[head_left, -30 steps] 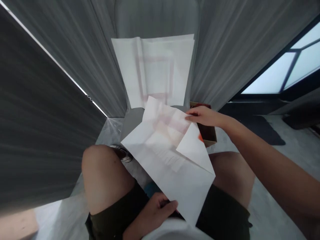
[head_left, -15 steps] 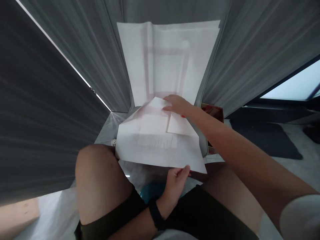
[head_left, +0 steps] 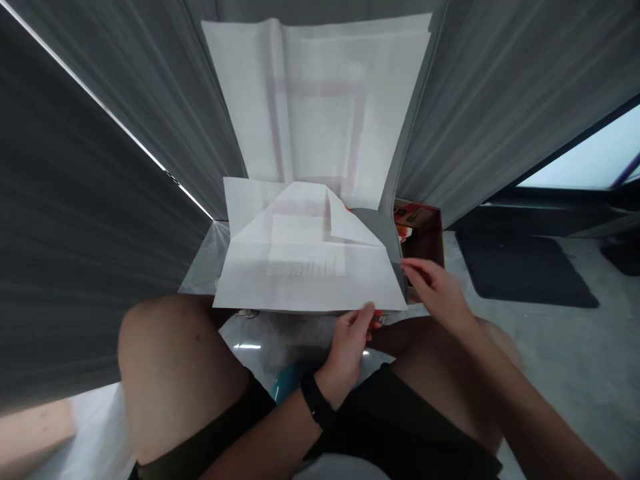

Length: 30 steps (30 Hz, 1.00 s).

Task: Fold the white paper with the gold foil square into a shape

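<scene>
Pinching the lower edge of the folded white paper (head_left: 305,280), the left hand (head_left: 347,350) sat centre-frame; the right hand (head_left: 435,290) hung spread just beside its corner.

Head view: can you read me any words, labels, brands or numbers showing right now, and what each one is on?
No word, brand or number can be read.
Faint strokes on the white paper sheet: too blurred to read.
Red print inside the cardboard box: too small and cut off to read.
</scene>
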### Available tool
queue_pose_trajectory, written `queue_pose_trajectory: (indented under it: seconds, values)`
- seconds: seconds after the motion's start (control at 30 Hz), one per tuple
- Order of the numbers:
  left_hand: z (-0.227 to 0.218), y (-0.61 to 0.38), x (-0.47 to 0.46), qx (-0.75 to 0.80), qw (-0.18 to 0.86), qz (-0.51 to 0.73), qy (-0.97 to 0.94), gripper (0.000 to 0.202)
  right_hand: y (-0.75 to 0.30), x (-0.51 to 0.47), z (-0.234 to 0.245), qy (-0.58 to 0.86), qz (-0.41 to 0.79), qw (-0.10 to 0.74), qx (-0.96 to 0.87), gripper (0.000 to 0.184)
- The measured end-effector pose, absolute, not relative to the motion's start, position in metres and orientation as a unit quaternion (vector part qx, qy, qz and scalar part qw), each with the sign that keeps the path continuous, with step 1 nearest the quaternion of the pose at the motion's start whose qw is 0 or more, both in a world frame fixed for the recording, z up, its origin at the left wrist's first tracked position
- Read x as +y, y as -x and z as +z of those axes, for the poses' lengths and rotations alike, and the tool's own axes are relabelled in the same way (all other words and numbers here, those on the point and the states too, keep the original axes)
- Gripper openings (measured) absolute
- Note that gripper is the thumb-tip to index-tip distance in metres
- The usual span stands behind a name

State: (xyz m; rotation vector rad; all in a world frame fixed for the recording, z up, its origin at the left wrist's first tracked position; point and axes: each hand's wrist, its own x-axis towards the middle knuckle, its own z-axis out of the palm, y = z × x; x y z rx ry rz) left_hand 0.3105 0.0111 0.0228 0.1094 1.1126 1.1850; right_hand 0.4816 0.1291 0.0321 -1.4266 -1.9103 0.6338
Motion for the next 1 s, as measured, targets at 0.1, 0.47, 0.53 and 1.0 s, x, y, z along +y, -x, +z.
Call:
queue_pose_trajectory:
  seconds: [0.1, 0.47, 0.53, 1.0]
  values:
    - [0.035, -0.302, 0.012, 0.439, 0.724, 0.529, 0.056, 0.032, -0.487, 0.087, 0.008, 0.532, 0.245, 0.361, -0.725, 0.039]
    - [0.041, -0.282, 0.014, 0.278, 0.775, 0.516, 0.234, 0.010, -0.443, 0.096, -0.004, 0.490, 0.328, 0.430, -0.684, 0.049]
    - [0.041, -0.279, 0.014, 0.290, 0.778, 0.512, 0.220, 0.011, -0.434, 0.105, 0.002, 0.477, 0.294, 0.425, -0.711, 0.045]
    - [0.074, -0.194, 0.026, 0.529, 0.601, 0.362, -0.478, 0.025, -0.397, 0.124, -0.024, 0.544, 0.142, 0.342, -0.753, 0.044]
